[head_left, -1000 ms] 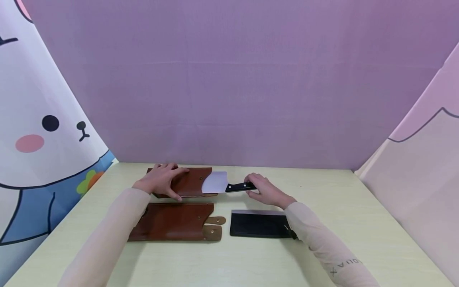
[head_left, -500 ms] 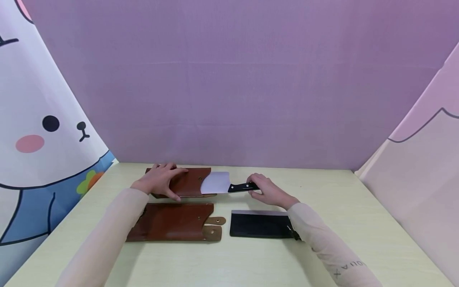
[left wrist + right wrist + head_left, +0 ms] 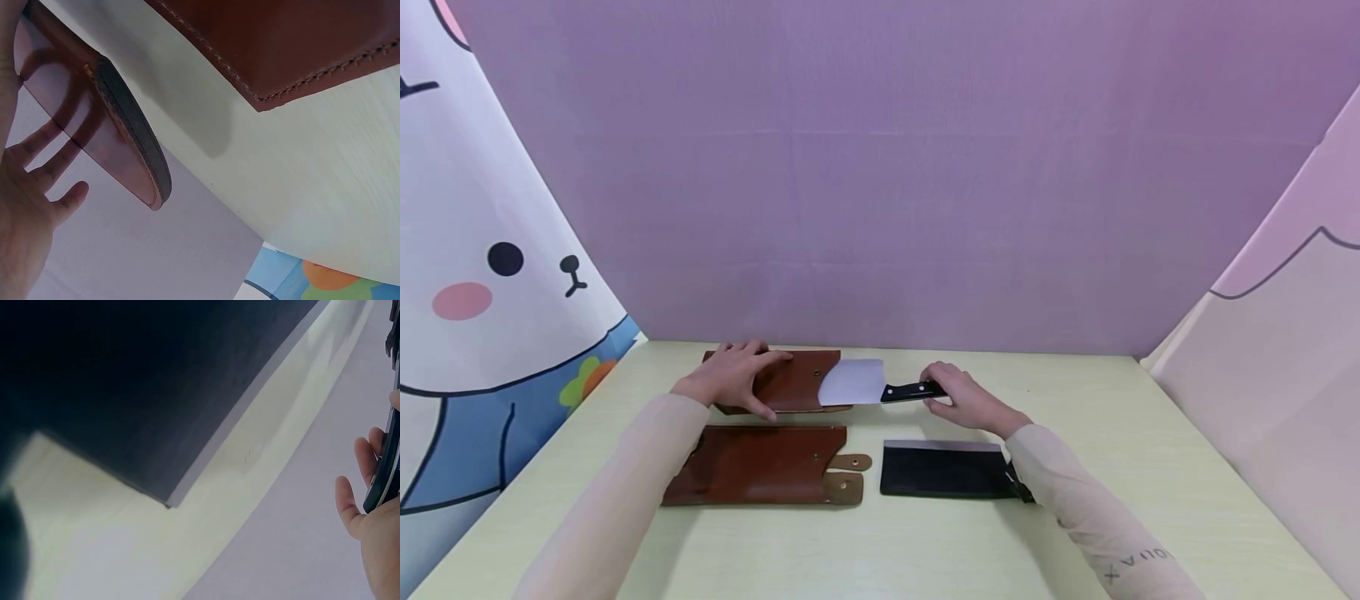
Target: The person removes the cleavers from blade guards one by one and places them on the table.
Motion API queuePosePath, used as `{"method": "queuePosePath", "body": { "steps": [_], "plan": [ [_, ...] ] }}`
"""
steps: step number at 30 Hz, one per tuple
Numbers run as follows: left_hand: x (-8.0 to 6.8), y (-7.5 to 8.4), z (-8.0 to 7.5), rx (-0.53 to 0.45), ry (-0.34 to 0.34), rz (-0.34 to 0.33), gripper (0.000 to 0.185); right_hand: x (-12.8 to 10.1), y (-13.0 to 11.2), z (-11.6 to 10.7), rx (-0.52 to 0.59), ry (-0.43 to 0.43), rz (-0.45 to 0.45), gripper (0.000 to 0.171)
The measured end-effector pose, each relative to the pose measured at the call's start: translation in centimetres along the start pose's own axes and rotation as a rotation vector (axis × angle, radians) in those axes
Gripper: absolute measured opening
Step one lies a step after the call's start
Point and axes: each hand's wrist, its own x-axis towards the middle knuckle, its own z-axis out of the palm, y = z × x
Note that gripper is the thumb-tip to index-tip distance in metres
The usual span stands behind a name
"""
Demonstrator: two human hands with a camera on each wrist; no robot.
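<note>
My left hand (image 3: 730,379) grips a brown leather knife sheath (image 3: 793,371) near its closed end, the thumb at the near edge and the fingers toward the far edge. In the left wrist view the sheath (image 3: 112,140) is off the table, with its shadow below. From its mouth sticks part of a cleaver's silvery blade (image 3: 852,382); the rest is hidden inside. The right hand (image 3: 962,396) holds the cleaver's black riveted handle (image 3: 906,391) from the right. The handle (image 3: 386,465) also shows in the right wrist view.
A second brown sheath (image 3: 760,467) lies nearer me, with two snap straps at its right end. Right of it lies a black cleaver (image 3: 943,471) with a silvery edge, its handle end partly behind the right sleeve. A purple backdrop (image 3: 880,208) stands behind the table (image 3: 1075,417).
My right hand has moved slightly right with the cleaver, and more of the blade shows outside the sheath. The left hand and its sheath have shifted slightly left.
</note>
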Motion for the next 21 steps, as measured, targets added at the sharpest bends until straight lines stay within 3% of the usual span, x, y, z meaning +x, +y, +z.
{"method": "queuePosePath", "body": {
  "steps": [21],
  "plan": [
    [-0.25,-0.28,-0.13,-0.008,0.008,-0.001,0.098,-0.33,-0.04,-0.71,-0.03,0.005,-0.016,0.024]
  ]
}}
